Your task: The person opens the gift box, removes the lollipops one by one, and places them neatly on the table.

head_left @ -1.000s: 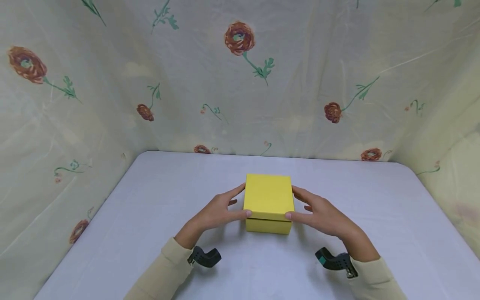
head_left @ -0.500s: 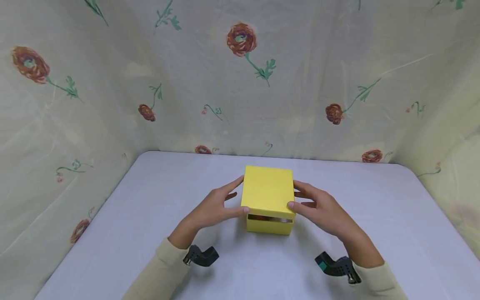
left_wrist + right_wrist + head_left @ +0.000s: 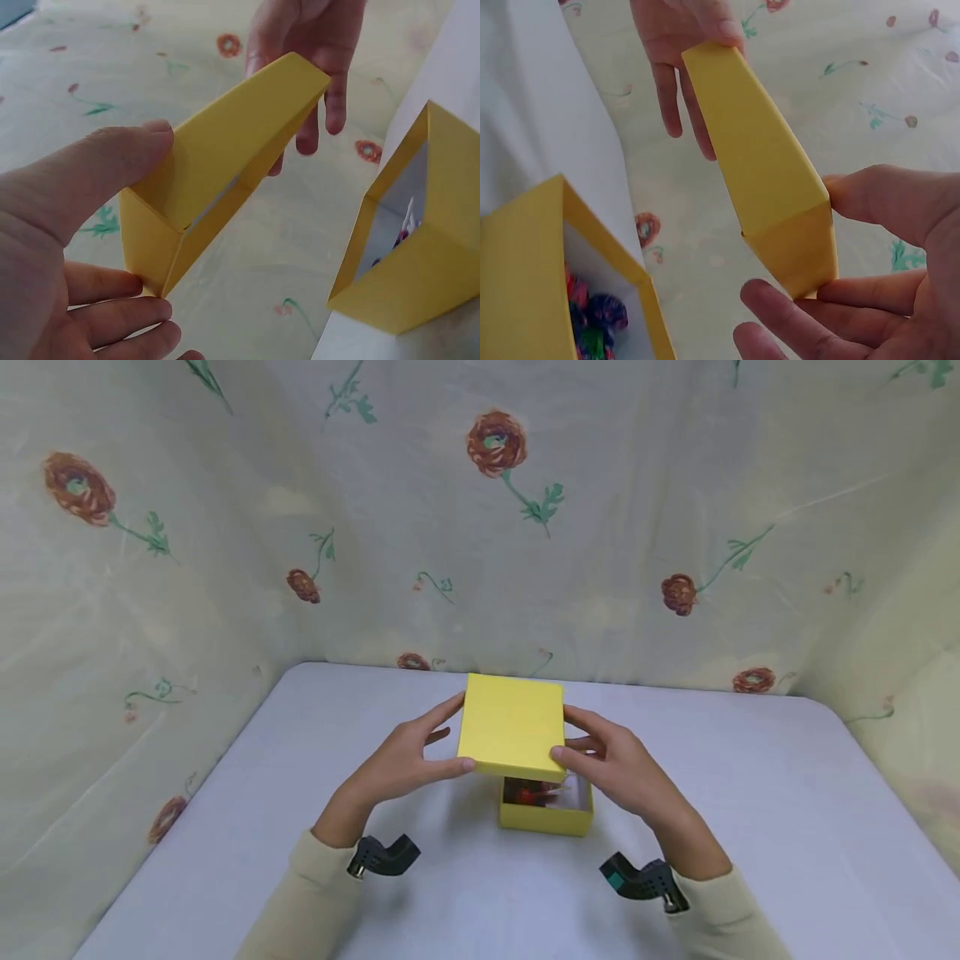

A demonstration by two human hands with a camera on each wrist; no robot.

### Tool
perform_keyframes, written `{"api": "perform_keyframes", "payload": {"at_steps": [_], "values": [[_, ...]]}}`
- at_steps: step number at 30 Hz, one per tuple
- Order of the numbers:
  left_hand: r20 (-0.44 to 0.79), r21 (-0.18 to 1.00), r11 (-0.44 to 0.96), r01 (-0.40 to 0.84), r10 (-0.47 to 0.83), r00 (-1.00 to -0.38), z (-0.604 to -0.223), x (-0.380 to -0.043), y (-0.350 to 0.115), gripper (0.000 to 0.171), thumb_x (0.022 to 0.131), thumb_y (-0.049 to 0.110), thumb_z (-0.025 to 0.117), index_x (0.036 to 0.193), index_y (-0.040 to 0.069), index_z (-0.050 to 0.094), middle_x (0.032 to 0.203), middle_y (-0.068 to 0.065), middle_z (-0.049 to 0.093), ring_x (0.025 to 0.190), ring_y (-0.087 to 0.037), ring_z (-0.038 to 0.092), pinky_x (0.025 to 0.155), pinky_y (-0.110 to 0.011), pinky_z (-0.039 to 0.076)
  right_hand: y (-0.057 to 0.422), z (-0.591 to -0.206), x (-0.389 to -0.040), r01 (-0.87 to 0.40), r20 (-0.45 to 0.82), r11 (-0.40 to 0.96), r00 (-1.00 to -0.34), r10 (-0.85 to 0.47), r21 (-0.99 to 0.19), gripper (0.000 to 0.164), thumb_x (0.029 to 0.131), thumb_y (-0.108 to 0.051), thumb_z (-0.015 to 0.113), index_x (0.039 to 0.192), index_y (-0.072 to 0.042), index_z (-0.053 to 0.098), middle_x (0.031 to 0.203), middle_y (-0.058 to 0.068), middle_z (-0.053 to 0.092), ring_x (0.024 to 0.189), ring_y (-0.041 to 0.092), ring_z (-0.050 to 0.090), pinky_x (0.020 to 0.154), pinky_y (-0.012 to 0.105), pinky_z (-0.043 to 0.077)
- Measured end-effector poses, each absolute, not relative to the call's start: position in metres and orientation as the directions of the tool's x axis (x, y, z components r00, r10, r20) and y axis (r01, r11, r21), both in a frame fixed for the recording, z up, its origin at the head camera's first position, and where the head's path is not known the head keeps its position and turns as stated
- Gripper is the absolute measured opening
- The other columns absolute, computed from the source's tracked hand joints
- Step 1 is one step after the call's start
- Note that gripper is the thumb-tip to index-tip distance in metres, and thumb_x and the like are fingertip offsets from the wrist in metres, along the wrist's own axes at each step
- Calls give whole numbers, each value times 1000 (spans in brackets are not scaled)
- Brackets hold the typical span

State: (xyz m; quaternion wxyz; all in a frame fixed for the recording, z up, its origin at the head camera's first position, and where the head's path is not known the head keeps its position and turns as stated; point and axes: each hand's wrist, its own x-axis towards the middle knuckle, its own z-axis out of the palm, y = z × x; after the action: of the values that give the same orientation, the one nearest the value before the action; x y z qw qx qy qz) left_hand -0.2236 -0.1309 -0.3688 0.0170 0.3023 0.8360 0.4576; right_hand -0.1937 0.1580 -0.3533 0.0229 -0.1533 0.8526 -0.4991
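A yellow box lid is held level above the table, raised off its box and shifted to the left. My left hand grips its left side, thumb at the front corner and fingers along the far edge. On the right side my right hand holds it the same way. The yellow box stands on the table beneath, partly covered by the lid in the head view. Inside its white interior lie several round, shiny-wrapped lollipops in red, blue and green, with white sticks showing in the left wrist view.
The table has a white top with rounded far corners. A pale curtain printed with red flowers hangs behind it and along both sides. Dark wrist mounts sit at both sleeve cuffs.
Both hands have lifted the lid off the box and carried it up and to the left. The box's inside with its lollipops now shows. The box has stayed on the table.
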Motion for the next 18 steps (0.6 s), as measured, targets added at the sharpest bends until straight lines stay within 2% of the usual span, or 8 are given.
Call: {"api": "perform_keyframes", "payload": {"at_steps": [6, 11, 15, 18], "values": [[244, 771, 417, 481, 504, -828, -363, -225, -156, 89, 84, 34, 75, 154, 20, 22, 157, 7, 25, 142, -14, 27, 108, -40, 40, 132, -346, -203, -212, 88, 427, -953, -291, -879, 69, 89, -34, 69, 148, -14, 39, 146, 11, 45, 102, 24, 66, 84, 41, 58], [246, 777, 427, 463, 471, -847, -358, -223, -178, 89, 83, 30, 76, 154, 21, 23, 157, 7, 26, 142, -14, 27, 108, -43, 40, 109, -340, -211, -202, 83, 383, -949, -305, -901, 67, 88, -29, 72, 146, -17, 41, 141, 8, 49, 101, 23, 67, 83, 42, 58], [243, 789, 427, 441, 443, -863, -347, -215, -190, 88, 84, 26, 76, 154, 19, 22, 157, 4, 26, 142, -17, 28, 108, -46, 40, 92, -337, -216, -191, 73, 369, -948, -310, -909, 67, 87, -26, 73, 146, -18, 42, 143, 6, 46, 104, 24, 65, 80, 39, 59], [235, 794, 442, 416, 408, -882, -346, -212, -198, 87, 85, 27, 74, 154, 16, 22, 157, 2, 26, 142, -19, 28, 108, -46, 40, 80, -335, -219, -188, 66, 386, -949, -309, -903, 66, 87, -29, 72, 145, -19, 43, 143, 4, 45, 113, 26, 60, 82, 39, 58]]}}
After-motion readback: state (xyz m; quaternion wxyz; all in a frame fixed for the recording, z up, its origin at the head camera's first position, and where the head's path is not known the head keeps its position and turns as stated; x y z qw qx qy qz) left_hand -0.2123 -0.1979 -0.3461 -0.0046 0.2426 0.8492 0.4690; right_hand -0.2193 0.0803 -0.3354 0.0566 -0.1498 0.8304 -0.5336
